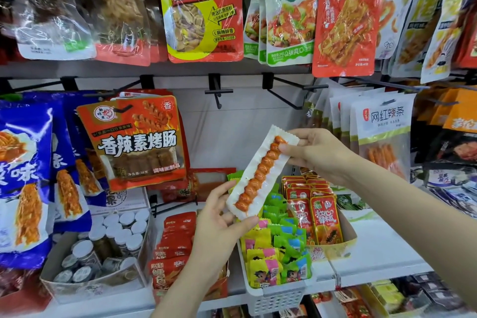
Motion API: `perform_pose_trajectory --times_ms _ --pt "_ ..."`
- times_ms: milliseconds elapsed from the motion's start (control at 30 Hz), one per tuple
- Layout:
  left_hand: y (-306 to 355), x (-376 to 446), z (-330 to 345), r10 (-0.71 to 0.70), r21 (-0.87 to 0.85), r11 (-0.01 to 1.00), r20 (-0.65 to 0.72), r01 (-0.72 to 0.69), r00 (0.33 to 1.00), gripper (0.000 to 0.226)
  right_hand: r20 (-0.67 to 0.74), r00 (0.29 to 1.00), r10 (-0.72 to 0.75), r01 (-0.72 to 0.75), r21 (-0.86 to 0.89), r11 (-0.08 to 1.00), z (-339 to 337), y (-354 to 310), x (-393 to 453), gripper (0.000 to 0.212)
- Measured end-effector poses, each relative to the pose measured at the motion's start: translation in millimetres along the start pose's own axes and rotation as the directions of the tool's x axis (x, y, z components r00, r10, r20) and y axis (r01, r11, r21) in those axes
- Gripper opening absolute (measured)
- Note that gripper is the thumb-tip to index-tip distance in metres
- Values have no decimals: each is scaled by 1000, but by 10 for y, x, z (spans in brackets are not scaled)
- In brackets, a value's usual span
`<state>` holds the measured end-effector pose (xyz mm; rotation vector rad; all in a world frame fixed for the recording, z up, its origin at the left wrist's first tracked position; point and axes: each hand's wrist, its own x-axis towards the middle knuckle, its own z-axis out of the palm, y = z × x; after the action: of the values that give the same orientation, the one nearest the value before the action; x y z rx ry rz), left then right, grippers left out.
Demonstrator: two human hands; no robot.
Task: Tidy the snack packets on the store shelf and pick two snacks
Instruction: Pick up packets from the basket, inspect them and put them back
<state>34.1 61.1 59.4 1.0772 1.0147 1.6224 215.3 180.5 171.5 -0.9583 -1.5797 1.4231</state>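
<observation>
Left hand (219,217) pinches the packet's (260,175) lower end. Right hand (317,155) pinches its upper end. Packet tilted, held before the shelf (382,248).

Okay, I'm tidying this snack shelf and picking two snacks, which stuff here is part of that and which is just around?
Part of the job:
- long white packet with an orange twisted stick, held at both ends by left hand and right hand
- hanging red grilled-sausage packet
- white basket of small yellow and green candies

Just around:
- bare black hooks
- cardboard box of white-lidded jars
</observation>
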Motion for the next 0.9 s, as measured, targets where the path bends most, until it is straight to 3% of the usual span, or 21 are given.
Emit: perform_pose_trajectory --times_ms 67,133,233,300,367,433,533,667,800,900 --pt "-15 10 -11 -39 -44 998 26 40 999 76 16 1000 -1 1 16 1000 -3 -5 7 25" --pt "9 26 -24 -164 -237 952 138 194 977 67 74 997 2 -7 73 997 -16 -19 2 29" --pt "100 40 -14 -403 -381 766 343 518 848 66 206 978 -29 -1 145 989 -14 -41 -12 34" --pt "96 83 -30 -421 -350 758 382 551 822 52 228 972 -64 28 157 987 14 -39 -1 32" --pt "74 104 -20 -373 -361 789 360 496 855 48 201 976 -84 50 168 984 29 -31 17 27" --pt "37 122 -21 -343 -320 854 247 410 906 46 217 974 -64 31 152 988 14 -35 26 28" --pt "-27 147 -38 -236 -68 968 67 240 970 22 296 955 29 -59 93 994 -33 -67 46 35" --pt "-124 161 -71 -53 149 987 -37 58 998 23 291 952 90 -116 72 991 -70 -118 66 36" --pt "-191 228 -108 57 297 954 -34 -44 998 13 146 986 -75 100 -169 981 32 -65 107 15" --pt "-225 347 -148 110 399 913 -35 -87 993 16 49 969 -241 246 -249 937 53 -54 178 29"
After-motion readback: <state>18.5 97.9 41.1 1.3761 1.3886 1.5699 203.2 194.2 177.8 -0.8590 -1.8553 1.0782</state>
